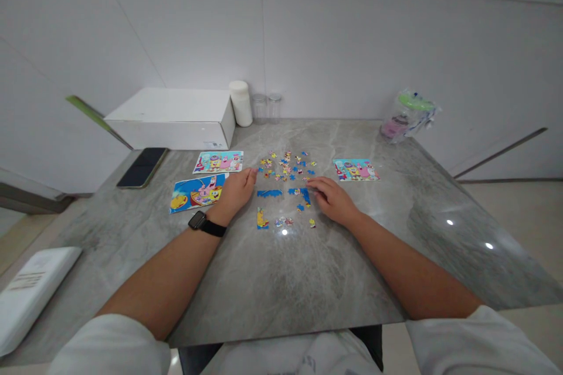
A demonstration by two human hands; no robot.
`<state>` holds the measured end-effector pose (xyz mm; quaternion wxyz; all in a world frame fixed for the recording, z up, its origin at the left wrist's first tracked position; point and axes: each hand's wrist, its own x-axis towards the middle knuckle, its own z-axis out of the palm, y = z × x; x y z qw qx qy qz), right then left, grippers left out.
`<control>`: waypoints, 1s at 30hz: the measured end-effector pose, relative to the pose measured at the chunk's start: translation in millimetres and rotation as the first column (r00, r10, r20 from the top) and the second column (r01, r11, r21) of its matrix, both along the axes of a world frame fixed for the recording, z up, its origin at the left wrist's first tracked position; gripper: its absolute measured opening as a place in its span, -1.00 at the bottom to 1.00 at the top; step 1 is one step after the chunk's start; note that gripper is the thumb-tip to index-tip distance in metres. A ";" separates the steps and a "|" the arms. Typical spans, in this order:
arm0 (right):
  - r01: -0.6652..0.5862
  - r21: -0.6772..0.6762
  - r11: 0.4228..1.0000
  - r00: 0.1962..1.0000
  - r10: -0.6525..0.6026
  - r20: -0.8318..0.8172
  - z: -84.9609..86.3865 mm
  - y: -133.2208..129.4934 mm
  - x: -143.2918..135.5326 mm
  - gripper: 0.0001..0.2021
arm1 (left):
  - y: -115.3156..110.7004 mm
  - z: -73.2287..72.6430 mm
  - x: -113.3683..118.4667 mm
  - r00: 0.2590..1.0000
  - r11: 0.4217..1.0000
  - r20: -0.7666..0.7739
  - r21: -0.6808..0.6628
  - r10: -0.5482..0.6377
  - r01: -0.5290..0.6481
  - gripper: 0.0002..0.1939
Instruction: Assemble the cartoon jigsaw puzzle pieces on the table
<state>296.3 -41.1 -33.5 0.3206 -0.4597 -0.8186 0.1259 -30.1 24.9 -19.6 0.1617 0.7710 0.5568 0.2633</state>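
Observation:
Loose jigsaw puzzle pieces (285, 177) lie in a scattered group between my two hands. My left hand (240, 188) rests on its side just left of them, fingers curled together; whether anything is in them is hidden. It partly covers the right end of a blue cartoon picture card (193, 194). My right hand (333, 198) reaches in from the right, fingers stretched and apart, fingertips at the edge of the pieces. Beside those fingers is a joined blue corner section (307, 197). A blue joined strip (270, 193) and a yellow corner section (262, 220) lie nearer me.
Two more picture cards, a left one (219, 162) and a right one (357, 170), lie flat. Behind stand a white box (176, 117), a white bottle (241, 104) and two clear glasses. A phone (143, 167), a white case (37, 293) and a plastic-wrapped cup (402, 117) sit around the table.

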 end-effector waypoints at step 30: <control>0.509 -0.225 0.831 0.727 -0.275 0.630 92.2 107.9 30.4 -0.71 | 5.5 -5.1 -0.3 0.986 1.000 0.166 -0.012 0.008 -0.006 -0.58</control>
